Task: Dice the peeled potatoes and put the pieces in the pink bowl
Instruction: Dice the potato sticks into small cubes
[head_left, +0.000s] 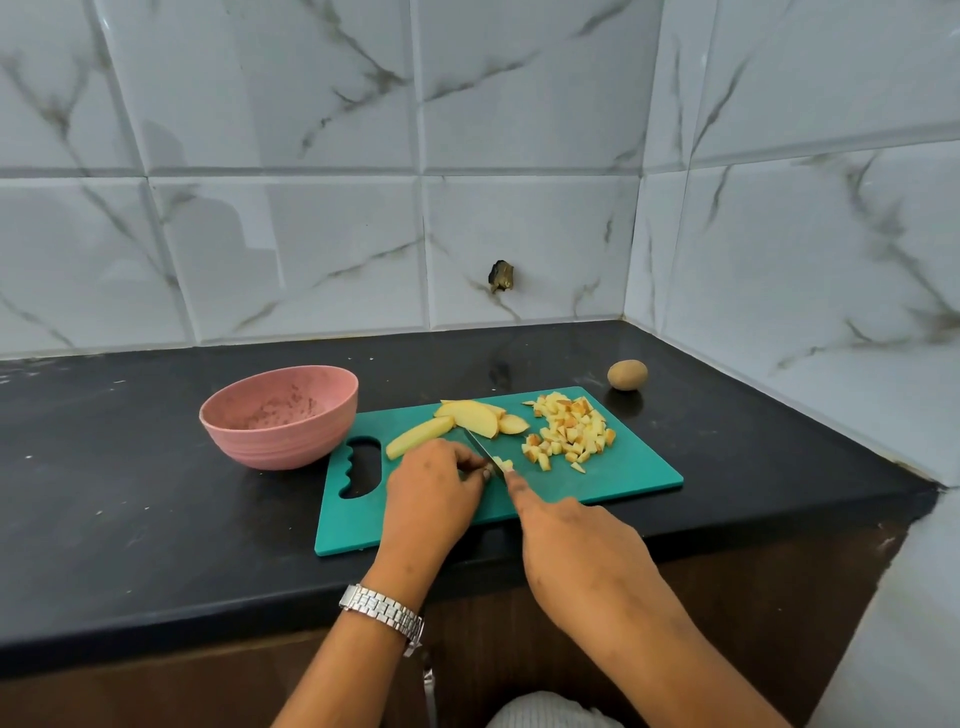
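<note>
On the board (613, 483), the left hand (434, 493) pins a potato strip under curled fingers (475, 465) clear of the knife (483, 447) gripped by the right hand (576, 545), dice (569, 431) heaped right, bowl (280, 421) left.

I find no readable writing anywhere here. My watch (383, 614) shows only its metal band, with no brand or numbers legible.

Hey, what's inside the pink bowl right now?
The pink bowl holds no potato pieces, only dark specks on its inner wall. The near rim hides part of the bottom. The diced pile is on the cutting board.
</note>
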